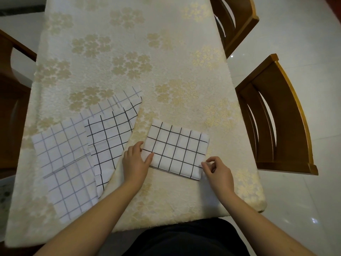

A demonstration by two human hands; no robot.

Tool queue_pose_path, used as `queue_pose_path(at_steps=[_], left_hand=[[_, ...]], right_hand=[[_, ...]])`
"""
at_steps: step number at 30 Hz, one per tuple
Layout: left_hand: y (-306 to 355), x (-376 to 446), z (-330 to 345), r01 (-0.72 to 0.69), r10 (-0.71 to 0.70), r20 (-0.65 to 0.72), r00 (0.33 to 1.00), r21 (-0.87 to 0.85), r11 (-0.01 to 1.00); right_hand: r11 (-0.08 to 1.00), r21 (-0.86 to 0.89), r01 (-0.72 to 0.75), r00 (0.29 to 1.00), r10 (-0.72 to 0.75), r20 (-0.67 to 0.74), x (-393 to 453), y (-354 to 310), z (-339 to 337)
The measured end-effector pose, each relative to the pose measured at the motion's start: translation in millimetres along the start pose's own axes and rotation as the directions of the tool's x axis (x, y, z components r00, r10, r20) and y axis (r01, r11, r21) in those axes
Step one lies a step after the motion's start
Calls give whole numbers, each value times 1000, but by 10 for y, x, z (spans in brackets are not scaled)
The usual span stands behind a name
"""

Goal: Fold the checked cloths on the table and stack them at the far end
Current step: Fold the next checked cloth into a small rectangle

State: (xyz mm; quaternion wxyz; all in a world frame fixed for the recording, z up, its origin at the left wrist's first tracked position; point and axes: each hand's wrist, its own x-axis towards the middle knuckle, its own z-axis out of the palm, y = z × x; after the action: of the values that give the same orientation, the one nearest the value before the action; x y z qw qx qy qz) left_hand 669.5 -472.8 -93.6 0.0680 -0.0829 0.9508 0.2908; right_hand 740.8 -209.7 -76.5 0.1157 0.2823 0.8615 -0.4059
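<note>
A folded white cloth with black checks (177, 150) lies on the table near its front right. My left hand (135, 161) rests flat on the cloth's left edge, fingers straight. My right hand (217, 170) pinches the cloth's near right corner between thumb and fingers. To the left lie two unfolded checked cloths: one with black lines (108, 137) partly overlapping one with pale grey lines (64, 163).
The table (120, 52) wears a cream cover with gold flower patterns, bare at its far end. Two wooden chairs (276, 126) (234, 21) stand along the right side, another (11, 100) on the left. My dark-clothed lap (184, 237) is at the near edge.
</note>
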Motion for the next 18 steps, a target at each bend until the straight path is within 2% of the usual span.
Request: queue_pose_path(at_steps=[2, 4, 7, 9, 11, 14, 18], left_hand=[[-16, -18, -13, -25, 25, -20, 999, 17, 1000], [-31, -37, -30, 2, -2, -7, 1000, -29, 1000], [-72, -53, -42, 47, -46, 20, 999, -97, 994], [-92, -55, -37, 56, -54, 26, 998, -115, 992], [-100, -54, -35, 61, -58, 29, 998, -119, 991], [-112, -40, -31, 39, -35, 43, 998, -93, 995], [-129, -35, -16, -3, 4, 69, 998, -19, 1000]], right_hand=[[998, -9, 69, 998, -69, 2, -5, -42, 51], [976, -46, 212, 977, -213, -15, -2, -74, 128], [841, -263, 473, 870, -493, -12, -30, -80, 342], [729, -406, 551, 812, -580, 60, -52, -94, 511], [659, -491, 570, 799, -584, 145, -52, -123, 661], [637, -539, 552, 822, -523, 223, 49, -111, 776], [610, -597, 521, 842, -481, 243, 126, 20, 763]])
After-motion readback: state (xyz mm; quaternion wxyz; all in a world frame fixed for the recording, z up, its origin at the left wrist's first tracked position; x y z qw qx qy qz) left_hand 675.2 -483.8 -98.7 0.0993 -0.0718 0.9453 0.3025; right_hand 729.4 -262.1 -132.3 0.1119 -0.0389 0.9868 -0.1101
